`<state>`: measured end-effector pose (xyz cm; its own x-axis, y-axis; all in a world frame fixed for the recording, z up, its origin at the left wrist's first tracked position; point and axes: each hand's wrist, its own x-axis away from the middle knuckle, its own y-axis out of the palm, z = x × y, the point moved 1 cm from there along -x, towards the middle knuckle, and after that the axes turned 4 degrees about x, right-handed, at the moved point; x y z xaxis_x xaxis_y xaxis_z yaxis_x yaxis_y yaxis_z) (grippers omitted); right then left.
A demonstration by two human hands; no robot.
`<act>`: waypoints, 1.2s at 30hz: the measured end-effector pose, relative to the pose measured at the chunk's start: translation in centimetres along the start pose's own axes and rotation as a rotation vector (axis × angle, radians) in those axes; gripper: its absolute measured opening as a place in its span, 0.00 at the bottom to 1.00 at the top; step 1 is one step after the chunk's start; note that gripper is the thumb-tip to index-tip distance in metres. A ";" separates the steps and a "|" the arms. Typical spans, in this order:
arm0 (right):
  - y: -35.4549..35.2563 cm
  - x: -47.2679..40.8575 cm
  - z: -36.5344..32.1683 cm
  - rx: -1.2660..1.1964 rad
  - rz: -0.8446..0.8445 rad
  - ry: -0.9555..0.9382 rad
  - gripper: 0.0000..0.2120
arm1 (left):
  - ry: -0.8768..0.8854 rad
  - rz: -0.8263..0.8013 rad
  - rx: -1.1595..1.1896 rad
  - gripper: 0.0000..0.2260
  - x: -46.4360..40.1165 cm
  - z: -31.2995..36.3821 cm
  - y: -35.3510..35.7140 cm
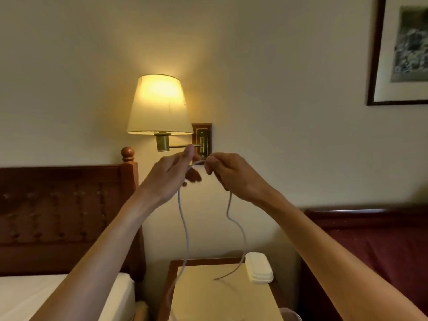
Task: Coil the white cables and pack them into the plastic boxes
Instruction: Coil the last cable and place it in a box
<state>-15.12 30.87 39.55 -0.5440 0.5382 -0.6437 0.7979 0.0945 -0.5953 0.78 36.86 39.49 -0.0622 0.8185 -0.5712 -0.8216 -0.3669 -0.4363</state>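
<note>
Above the bedside table (pixel 208 295), both hands pinch a white cable (pixel 184 223), left hand (pixel 171 174) and right hand (pixel 228 173) close together, likely shaping a first loop.

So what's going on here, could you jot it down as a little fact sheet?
left hand: holds the white cable
right hand: pinches the same cable
cable: two strands hang down, one end lies on the bedside table
white boxes: stacked on the table
lamp: lit, on the wall
</note>
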 end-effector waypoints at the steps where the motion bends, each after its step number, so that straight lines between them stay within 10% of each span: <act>1: 0.2 0.0 -0.1 -0.024 0.003 -0.014 0.16 | -0.056 -0.061 0.021 0.20 0.5 0.3 0.1; 10: 1.1 4.0 5.7 -0.475 -0.311 0.232 0.17 | 0.041 0.461 -0.008 0.15 0.6 -5.0 -4.2; 16: 0.4 3.9 5.1 -0.309 -0.248 0.271 0.18 | -0.345 -0.193 -0.661 0.30 1.5 -5.7 -3.3; 23: 0.9 3.2 3.1 -0.267 -0.314 0.174 0.18 | 0.296 -0.180 -0.178 0.11 3.0 -2.0 2.6; 31: -0.4 7.0 8.1 -0.722 -0.373 0.556 0.15 | 0.095 0.352 -0.337 0.09 3.0 -7.3 -3.5; 34: -0.6 6.9 8.1 -0.670 -0.340 0.558 0.16 | -0.225 -0.022 -0.580 0.13 3.1 -8.1 -4.1; 36: 0.0 6.2 6.9 -0.627 -0.400 0.506 0.17 | -0.122 -0.181 -0.498 0.25 3.8 -7.1 -1.6</act>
<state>-20.33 28.46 32.23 -0.7502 0.6577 -0.0674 0.6493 0.7137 -0.2626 5.92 37.38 33.08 -0.0340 0.9224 -0.3847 -0.4588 -0.3564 -0.8140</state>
